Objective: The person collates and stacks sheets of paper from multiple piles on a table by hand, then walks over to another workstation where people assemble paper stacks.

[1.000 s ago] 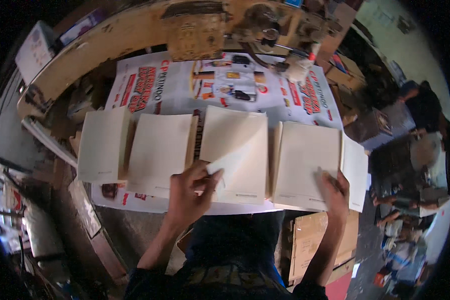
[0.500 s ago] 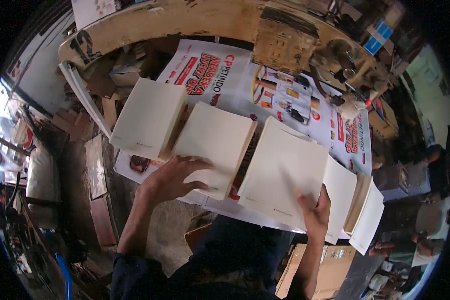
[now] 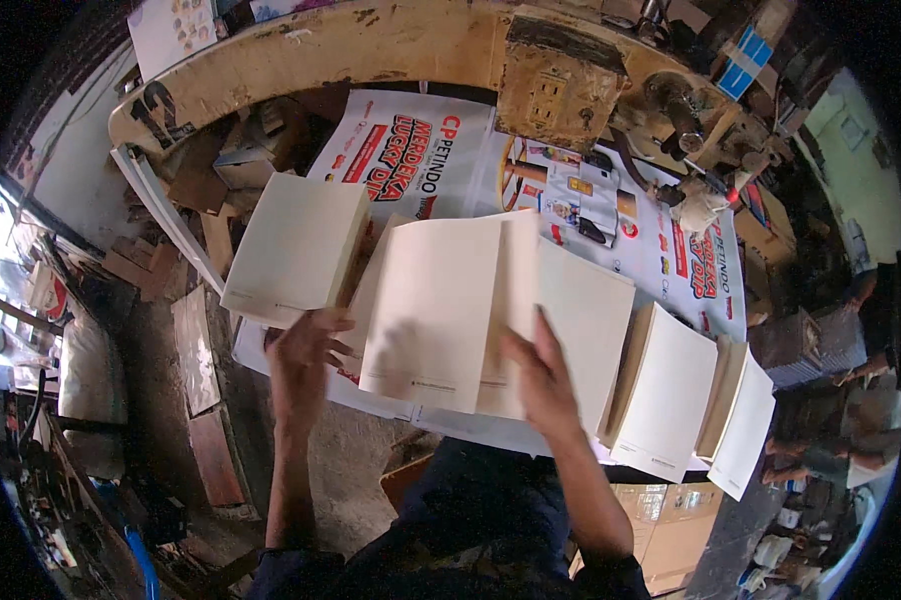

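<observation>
Several stacks of cream printed sheets lie in a row across a table. My right hand [image 3: 547, 385], blurred, pinches the right edge of a loose folded sheet [image 3: 433, 310], which overlaps the second stack from the left. Just below the leftmost stack [image 3: 296, 245] is my left hand [image 3: 306, 368], its fingers apart and pointing right with nothing visible in them. The middle stack [image 3: 593, 325] lies partly behind my right hand. Two narrower stacks follow on the right, a fourth [image 3: 666, 390] and a fifth [image 3: 741, 420] at the table's end.
A printed banner [image 3: 411, 150] covers the tabletop beneath the stacks. Behind it runs a worn yellow machine beam [image 3: 351, 55] with a metal box [image 3: 556, 85]. A cardboard box [image 3: 671, 530] stands below the table at the right. Scrap wood and boards [image 3: 196, 345] lie at the left.
My right hand has moved left from the middle stack, bringing a folded sheet over the second stack. My left hand has drawn back leftward from the second stack, toward the leftmost one.
</observation>
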Demonstrator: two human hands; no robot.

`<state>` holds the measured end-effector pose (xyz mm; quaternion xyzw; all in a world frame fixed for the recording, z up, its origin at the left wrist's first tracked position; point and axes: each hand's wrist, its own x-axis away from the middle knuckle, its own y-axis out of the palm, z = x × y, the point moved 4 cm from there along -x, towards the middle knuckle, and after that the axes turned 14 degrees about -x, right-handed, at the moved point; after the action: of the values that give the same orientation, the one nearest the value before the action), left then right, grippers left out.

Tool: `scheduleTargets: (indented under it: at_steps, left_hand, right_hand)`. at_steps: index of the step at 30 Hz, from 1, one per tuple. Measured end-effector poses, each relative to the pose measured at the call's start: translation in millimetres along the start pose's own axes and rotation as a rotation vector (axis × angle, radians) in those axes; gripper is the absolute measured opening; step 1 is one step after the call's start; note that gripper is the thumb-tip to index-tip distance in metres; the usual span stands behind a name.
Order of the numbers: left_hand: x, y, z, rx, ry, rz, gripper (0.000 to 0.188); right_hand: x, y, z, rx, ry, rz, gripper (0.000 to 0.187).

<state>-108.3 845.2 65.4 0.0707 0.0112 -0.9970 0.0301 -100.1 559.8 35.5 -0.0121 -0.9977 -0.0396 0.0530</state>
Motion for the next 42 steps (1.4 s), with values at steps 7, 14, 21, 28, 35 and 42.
scheduleTargets:
  at_steps: [7,14,21,28,35,42]
  left_hand:
    - [11,-2,11,-0.812,0.066,0.462,0.022]
    - [13,-78,-61,0.219,-0.21,0.629,0.042]
    - [-37,-76,-71,0.22,-0.375,0.403,0.049]
    - [-113,-48,-62,0.33,-0.275,0.372,0.046]
    - [-234,-46,-127,0.283,-0.317,0.286,0.048]
    - [-251,-2,-74,0.04,-0.427,0.417,0.055]
  right_hand:
    - [-7,61,-14,0.086,-0.177,-0.167,0.049]
    - [-10,45,17,-0.059,-0.15,-0.098,0.057]
    - [0,57,1,0.086,-0.309,-0.089,0.049]
    - [1,52,-4,0.046,-0.193,-0.037,0.047]
    - [-2,55,16,-0.063,-0.192,-0.103,0.043]
    - [1,52,8,0.135,-0.322,-0.08,0.044]
